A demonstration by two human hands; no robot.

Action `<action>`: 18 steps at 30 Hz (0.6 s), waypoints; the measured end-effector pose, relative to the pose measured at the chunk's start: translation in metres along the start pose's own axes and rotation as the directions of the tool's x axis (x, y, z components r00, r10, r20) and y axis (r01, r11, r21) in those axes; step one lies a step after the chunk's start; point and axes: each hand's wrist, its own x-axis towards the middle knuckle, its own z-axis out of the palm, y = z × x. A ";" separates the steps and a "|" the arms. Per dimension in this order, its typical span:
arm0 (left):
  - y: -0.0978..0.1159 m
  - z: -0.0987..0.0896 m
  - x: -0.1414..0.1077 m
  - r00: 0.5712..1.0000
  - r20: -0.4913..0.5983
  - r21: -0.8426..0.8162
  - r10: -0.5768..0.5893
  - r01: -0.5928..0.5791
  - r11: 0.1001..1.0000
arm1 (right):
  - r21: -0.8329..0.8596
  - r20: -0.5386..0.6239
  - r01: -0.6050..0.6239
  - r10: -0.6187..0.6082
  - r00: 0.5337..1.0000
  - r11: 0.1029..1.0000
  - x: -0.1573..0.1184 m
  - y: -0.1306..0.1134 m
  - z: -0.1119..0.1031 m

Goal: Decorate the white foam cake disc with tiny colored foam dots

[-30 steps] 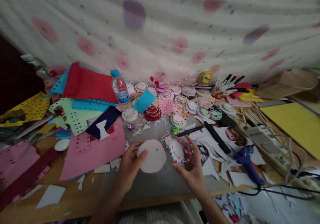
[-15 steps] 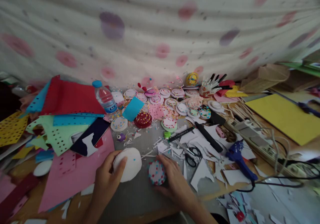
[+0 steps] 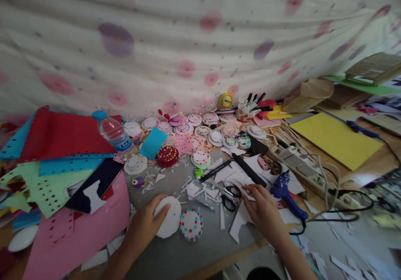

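Observation:
My left hand (image 3: pixel 153 221) grips a white foam disc (image 3: pixel 169 223) by its left side, thumb on top. The disc bears one small blue dot. Right beside it, a smaller round piece (image 3: pixel 191 225) edged with red and blue dots lies on the grey work surface. Over white scraps, my right hand (image 3: pixel 261 207) has its fingers stretched and apart, with nothing seen in them. Black-handled scissors (image 3: pixel 230 198) lie just left of that hand, and a blue glue gun (image 3: pixel 290 196) just right of it.
Decorated discs (image 3: pixel 200 159) crowd the back. A water bottle (image 3: pixel 114 132) leans at left by foam sheets (image 3: pixel 65 134). On the right are a power strip (image 3: pixel 313 175) with cables and a yellow sheet (image 3: pixel 336 140). A black marker (image 3: pixel 249 169) lies among the scraps.
My right hand has let go of the dotted round piece and moved right, over the scraps towards the glue gun. My left hand still holds the white disc. The view has shifted rightward.

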 end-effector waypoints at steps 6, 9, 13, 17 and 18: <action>0.015 0.013 0.025 0.987 -0.002 0.138 0.163 -0.162 0.977 | -0.060 0.079 0.009 -0.004 0.997 0.998 0.005 -0.002 0.011; 0.012 0.010 0.028 0.948 -0.128 0.142 0.292 -0.274 0.951 | -0.083 0.096 0.016 -0.008 0.995 0.996 0.007 -0.007 0.013; -0.005 -0.009 0.016 0.930 -0.257 0.104 0.261 -0.242 0.965 | -0.104 0.143 0.014 0.001 0.990 0.995 0.007 -0.012 0.013; -0.030 -0.033 -0.005 0.922 -0.353 0.100 0.158 -0.131 0.986 | -0.142 0.194 0.044 -0.016 0.981 0.989 0.004 -0.015 0.018; -0.035 -0.039 -0.010 0.916 -0.376 0.104 0.141 -0.109 0.989 | -0.154 0.197 0.052 -0.021 0.980 0.987 0.004 -0.014 0.020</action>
